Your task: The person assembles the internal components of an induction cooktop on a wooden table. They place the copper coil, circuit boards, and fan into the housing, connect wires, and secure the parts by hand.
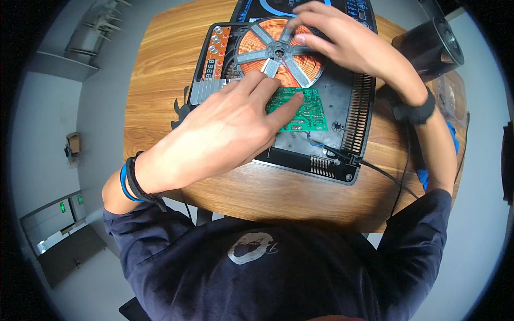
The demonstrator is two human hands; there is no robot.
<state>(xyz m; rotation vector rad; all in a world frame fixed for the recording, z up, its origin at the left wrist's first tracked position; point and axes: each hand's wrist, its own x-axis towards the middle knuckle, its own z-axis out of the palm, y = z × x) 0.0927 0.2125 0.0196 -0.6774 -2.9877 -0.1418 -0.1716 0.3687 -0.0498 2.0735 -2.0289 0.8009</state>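
Note:
On the table lies the opened black housing of an induction cooker (342,91). Its round copper coil (258,63) on a grey spoked frame sits in the upper part. My right hand (340,40) reaches over the coil's right side, thumb and index finger close together on it. Below the coil is a green circuit board (310,115) with solder points showing. My left hand (225,115) grips this board, its thumb lying on top; the hand hides the board's left part. A finned metal heat sink (206,91) shows beside that hand, and a thin red wire crosses the coil.
An orange display board (215,51) lines the housing's left side. Black fan blades (182,113) stick out below it. Behind stands a black glass cooktop panel (267,8). A dark cylindrical container (431,48) is at the right. A black power cord (388,174) crosses the wooden table (160,59).

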